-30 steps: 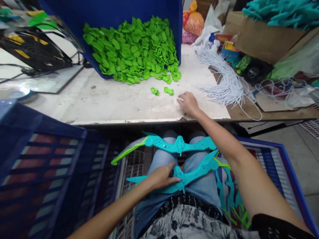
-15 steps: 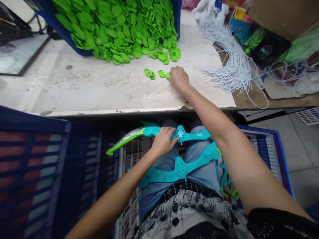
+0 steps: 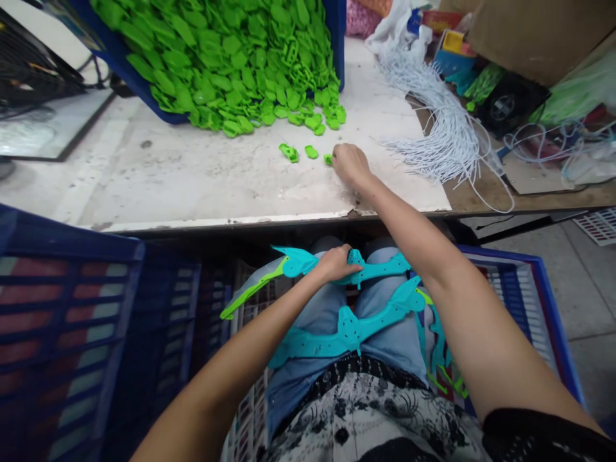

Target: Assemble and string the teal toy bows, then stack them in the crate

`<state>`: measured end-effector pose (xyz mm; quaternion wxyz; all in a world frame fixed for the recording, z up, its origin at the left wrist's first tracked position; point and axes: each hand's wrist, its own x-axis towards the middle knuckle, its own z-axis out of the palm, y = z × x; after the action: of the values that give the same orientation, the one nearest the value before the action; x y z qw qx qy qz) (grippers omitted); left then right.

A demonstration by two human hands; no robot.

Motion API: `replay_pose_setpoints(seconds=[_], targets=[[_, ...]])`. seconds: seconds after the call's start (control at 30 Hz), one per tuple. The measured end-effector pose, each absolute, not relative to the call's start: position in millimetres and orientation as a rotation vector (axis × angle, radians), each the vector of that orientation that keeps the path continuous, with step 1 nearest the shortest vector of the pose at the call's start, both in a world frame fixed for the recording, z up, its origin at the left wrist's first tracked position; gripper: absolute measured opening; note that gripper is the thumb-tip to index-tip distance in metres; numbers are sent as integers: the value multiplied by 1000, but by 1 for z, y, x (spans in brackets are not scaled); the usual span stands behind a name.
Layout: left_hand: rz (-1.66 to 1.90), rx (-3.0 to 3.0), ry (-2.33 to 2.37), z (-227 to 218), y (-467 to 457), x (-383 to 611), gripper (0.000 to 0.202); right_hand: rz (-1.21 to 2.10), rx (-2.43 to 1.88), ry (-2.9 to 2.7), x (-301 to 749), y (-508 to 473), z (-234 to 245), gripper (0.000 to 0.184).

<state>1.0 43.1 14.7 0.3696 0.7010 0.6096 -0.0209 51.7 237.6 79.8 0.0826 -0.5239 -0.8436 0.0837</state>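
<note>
My left hand [image 3: 335, 263] is wrapped round the middle of a turquoise toy bow [image 3: 380, 268] with a lime-green limb tip [image 3: 250, 294], held over my knees. A second turquoise bow piece [image 3: 327, 340] lies across my lap, nearer my waist. On the white tabletop my right hand [image 3: 351, 165] pinches a small bright green plastic piece [image 3: 328, 159], partly hidden by the fingers. Just left of it lie another flat green piece [image 3: 311, 152] and a green clip-like piece [image 3: 289, 153].
A blue bin [image 3: 339, 45] tipped toward me spills many green pieces [image 3: 231, 70] onto the table [image 3: 192, 173]. White cords [image 3: 447, 141] lie at the right. Blue crates [image 3: 62, 321] stand left; another crate [image 3: 553, 321] with bow parts stands right.
My right hand has drawn the green piece slightly away from the one beside it. My left hand and the bow have shifted right, and the bow has turned a little.
</note>
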Motion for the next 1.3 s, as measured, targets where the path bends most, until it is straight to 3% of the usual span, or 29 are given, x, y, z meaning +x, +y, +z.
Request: replay_pose_setpoints(seconds=[0.43, 0.63, 0.7, 0.93, 1.1, 1.3], targets=[[152, 1704, 1510, 8, 48, -1, 51, 160, -1408, -2652, 97, 202, 89, 29], [584, 1776, 1584, 42, -4, -7, 31, 234, -1479, -2675, 93, 218, 91, 27], [503, 1814, 1488, 44, -45, -10, 29, 271, -1497, -2670, 91, 225, 91, 25], [98, 2142, 1452, 3, -150, 5, 67, 192, -1510, -2577, 89, 224, 87, 25], [-104, 2149, 1475, 8, -137, 11, 68, 266, -1466, -2558, 88, 231, 81, 26], [36, 2117, 1362, 22, -132, 0, 65, 186, -1579, -2606, 87, 218, 90, 25]])
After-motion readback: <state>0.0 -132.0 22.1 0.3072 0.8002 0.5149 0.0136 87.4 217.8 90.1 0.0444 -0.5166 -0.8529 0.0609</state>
